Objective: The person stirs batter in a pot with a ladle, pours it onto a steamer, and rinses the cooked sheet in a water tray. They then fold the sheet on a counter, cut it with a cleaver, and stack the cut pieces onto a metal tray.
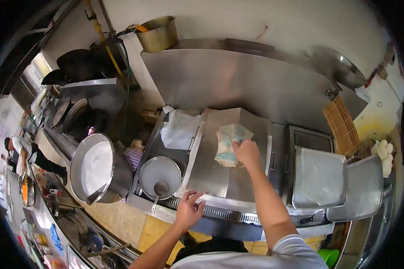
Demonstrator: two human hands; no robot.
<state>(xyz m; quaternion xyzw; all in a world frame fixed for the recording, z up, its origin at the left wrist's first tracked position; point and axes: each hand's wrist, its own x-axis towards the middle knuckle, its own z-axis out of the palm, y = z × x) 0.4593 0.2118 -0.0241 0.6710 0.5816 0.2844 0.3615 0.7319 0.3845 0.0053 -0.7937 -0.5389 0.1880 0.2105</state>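
We've got our hands apart: R hand (247, 153) clamped on the folded cloth (230, 136), which lies on top of the s/steel cover (211, 168); L hand (190, 211) loosely curled, fingers bent, by the cover's front edge, nr the ladle (160, 188) tbh.

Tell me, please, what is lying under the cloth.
Under the cloth is the steel cover, visible around it. The patch directly beneath the cloth and right hand is hidden, so I cannot see it.
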